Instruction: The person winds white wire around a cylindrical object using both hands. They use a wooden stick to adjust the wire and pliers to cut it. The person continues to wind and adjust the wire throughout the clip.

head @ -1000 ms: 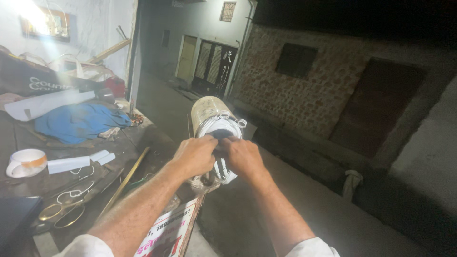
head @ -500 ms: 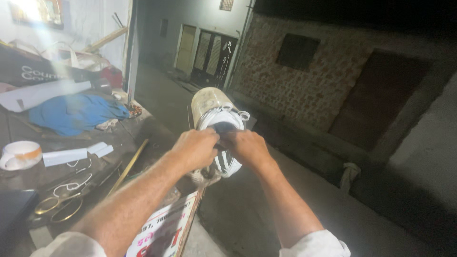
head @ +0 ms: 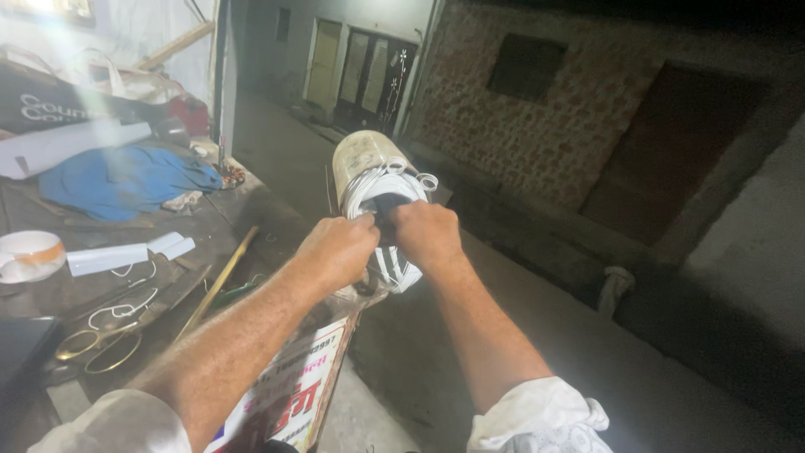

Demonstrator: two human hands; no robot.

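Both my hands are raised in front of me on a shoe [head: 369,180] with a pale worn sole and white laces. My left hand [head: 337,252] grips the shoe's left side with fingers pinched at the laces. On the right side, my right hand [head: 428,233] is closed over the shoe's dark opening and laces. The sole faces away from me, and the shoe's lower part is hidden behind my hands.
A dark worktable [head: 243,218] on the left carries a blue cloth [head: 117,180], a tape roll [head: 29,254], white strips [head: 109,258], scissors [head: 92,346] and a wooden stick [head: 216,285]. A printed board [head: 298,394] leans below my arms. A stone wall [head: 553,143] stands across the lane.
The view has shifted slightly; my hands stay closed on the shoe, working at the laces with only small finger movement.
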